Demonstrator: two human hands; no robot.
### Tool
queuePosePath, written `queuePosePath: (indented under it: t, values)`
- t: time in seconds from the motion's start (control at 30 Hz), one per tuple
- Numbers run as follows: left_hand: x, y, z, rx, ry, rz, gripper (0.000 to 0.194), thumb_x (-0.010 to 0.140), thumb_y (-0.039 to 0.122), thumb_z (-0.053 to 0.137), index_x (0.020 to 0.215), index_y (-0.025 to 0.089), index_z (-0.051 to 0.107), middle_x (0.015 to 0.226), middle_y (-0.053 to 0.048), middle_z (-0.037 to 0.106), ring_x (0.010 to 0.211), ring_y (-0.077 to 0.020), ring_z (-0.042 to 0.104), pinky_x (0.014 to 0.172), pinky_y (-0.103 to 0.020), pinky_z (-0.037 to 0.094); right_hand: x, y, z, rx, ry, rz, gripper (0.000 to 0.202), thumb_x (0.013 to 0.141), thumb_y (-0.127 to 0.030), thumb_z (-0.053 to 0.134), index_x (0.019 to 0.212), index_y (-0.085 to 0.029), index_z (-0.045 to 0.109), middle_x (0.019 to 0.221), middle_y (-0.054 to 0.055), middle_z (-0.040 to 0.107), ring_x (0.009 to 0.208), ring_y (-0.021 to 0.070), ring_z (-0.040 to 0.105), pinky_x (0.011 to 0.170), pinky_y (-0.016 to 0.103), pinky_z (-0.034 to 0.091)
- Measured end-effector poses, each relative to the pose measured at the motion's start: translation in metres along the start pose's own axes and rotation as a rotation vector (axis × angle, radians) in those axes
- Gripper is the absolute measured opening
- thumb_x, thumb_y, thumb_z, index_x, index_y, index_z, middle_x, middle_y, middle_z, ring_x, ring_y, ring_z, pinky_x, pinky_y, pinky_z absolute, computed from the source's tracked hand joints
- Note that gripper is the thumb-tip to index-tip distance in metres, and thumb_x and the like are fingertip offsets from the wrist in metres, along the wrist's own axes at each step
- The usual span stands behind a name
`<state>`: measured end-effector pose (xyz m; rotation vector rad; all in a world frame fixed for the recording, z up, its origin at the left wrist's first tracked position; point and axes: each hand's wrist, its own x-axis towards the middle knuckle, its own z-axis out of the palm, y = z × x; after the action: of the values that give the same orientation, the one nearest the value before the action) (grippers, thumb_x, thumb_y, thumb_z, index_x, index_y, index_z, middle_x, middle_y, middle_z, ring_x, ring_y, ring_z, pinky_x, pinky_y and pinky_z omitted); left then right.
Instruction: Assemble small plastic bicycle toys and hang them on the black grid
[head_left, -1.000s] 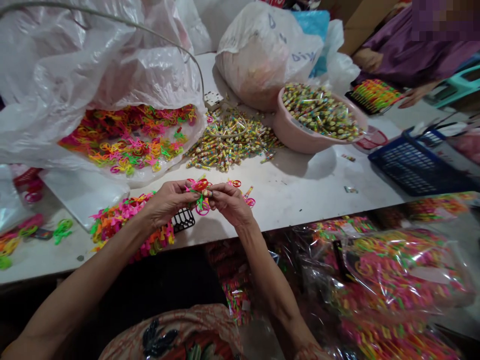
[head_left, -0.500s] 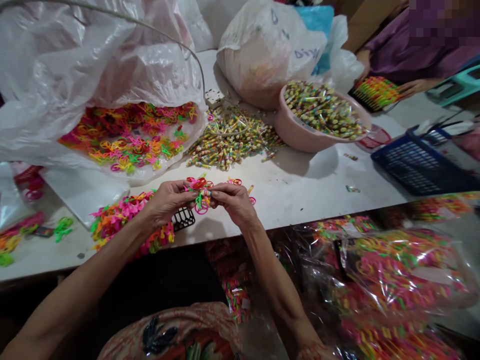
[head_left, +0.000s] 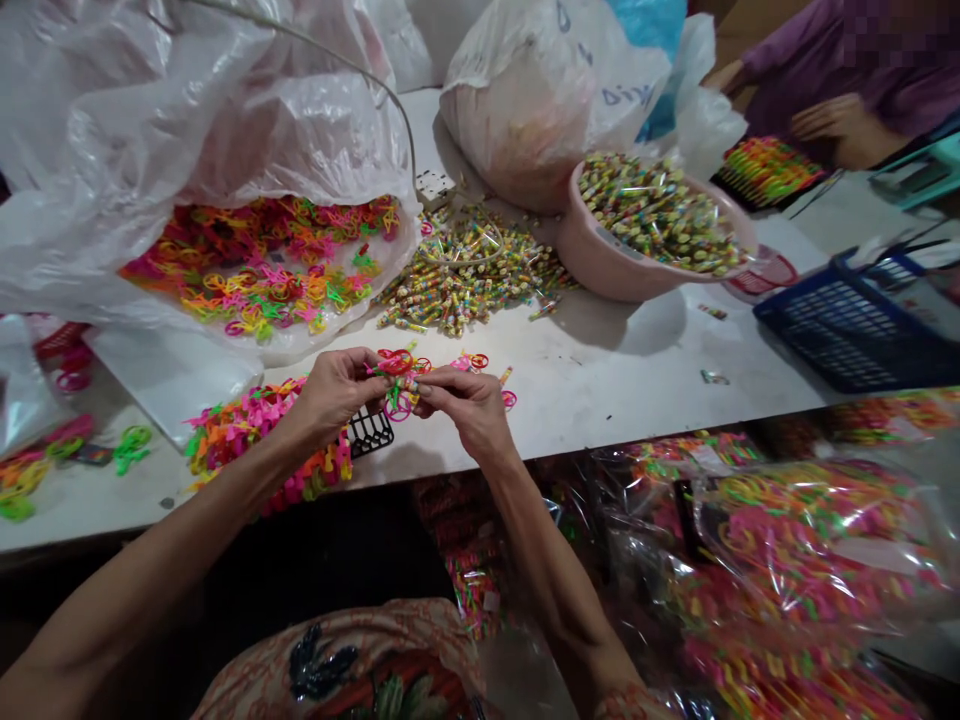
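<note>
My left hand [head_left: 336, 392] pinches a cluster of small bright plastic toy pieces [head_left: 394, 362] with spoked wheels in red, pink and green. My right hand [head_left: 471, 408] pinches a small wrapped candy roll [head_left: 408, 385], which meets the toy pieces between my fingertips. Both hands are closed, just above the table's front part. Below and left of them, a black plastic rack [head_left: 370, 432] shows beside a dense row of pink, orange and green toy pieces [head_left: 251, 425]. A few loose wheeled pieces [head_left: 475, 361] lie just behind my right hand.
A large plastic bag [head_left: 285, 150] spills coloured pieces. Beside it lie a pile of candy rolls [head_left: 465, 280], a full pink basin [head_left: 615, 270] and a blue basket [head_left: 847, 320]. Packed bags [head_left: 817, 540] stand below the table edge. A co-worker's hand [head_left: 847, 125] is at far right.
My hands stay together on the toy pieces and candy roll, with small finger shifts. The view has shifted slightly. The co-worker's hands have lifted away from their rack of pieces.
</note>
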<state>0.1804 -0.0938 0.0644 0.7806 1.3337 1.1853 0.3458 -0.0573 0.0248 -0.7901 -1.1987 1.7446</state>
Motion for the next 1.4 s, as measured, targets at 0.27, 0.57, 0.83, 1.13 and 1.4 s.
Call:
queuePosePath:
  t: [0.27, 0.57, 0.83, 1.13, 1.4]
  values:
    - [0.003, 0.009, -0.006, -0.010, -0.176, -0.098, 0.030, 0.048, 0.026, 0.086, 0.059, 0.012, 0.062, 0.055, -0.001, 0.061, 0.045, -0.0081, 0.052, 0.045, -0.021, 0.042, 0.004, 0.004, -0.003, 0.075, -0.065, 0.022, 0.023, 0.060, -0.037, 0.084, 0.073, -0.021, 0.077, 0.071, 0.001, 0.070, 0.053, 0.0097, 0.060, 0.052, 0.025, 0.053]
    - [-0.001, 0.008, -0.007, 0.148, -0.093, 0.001, 0.020, 0.054, 0.021, 0.079, 0.060, 0.014, 0.062, 0.047, 0.002, 0.055, 0.041, -0.0080, 0.047, 0.042, -0.020, 0.035, 0.002, -0.007, 0.002, -0.142, -0.119, -0.068, 0.010, 0.071, -0.028, 0.077, 0.078, -0.022, 0.076, 0.079, 0.002, 0.068, 0.058, 0.0088, 0.060, 0.056, 0.026, 0.054]
    - [0.010, 0.008, -0.012, 0.233, -0.047, 0.011, 0.009, 0.057, 0.016, 0.073, 0.062, 0.014, 0.066, 0.051, 0.000, 0.059, 0.045, -0.0103, 0.050, 0.046, -0.022, 0.039, 0.014, 0.013, 0.000, -0.235, -0.125, 0.012, 0.022, 0.070, -0.035, 0.075, 0.086, -0.021, 0.076, 0.077, 0.001, 0.067, 0.061, 0.0094, 0.057, 0.056, 0.024, 0.049]
    - [0.012, 0.014, -0.019, 0.309, -0.155, 0.122, 0.013, 0.056, 0.019, 0.077, 0.068, 0.017, 0.074, 0.062, -0.003, 0.067, 0.058, -0.0138, 0.056, 0.057, -0.024, 0.044, 0.009, 0.005, 0.004, -0.305, -0.293, 0.047, 0.013, 0.067, -0.025, 0.073, 0.066, -0.017, 0.064, 0.059, -0.005, 0.052, 0.055, 0.0073, 0.044, 0.052, 0.021, 0.035]
    - [-0.013, -0.003, -0.021, 0.488, -0.174, 0.292, 0.028, 0.061, 0.031, 0.076, 0.088, 0.024, 0.077, 0.096, -0.007, 0.071, 0.092, -0.0226, 0.064, 0.081, -0.030, 0.051, -0.022, 0.032, 0.007, -0.240, -0.219, 0.146, 0.020, 0.065, -0.031, 0.072, 0.067, -0.017, 0.058, 0.064, -0.005, 0.047, 0.059, 0.0075, 0.041, 0.053, 0.020, 0.034]
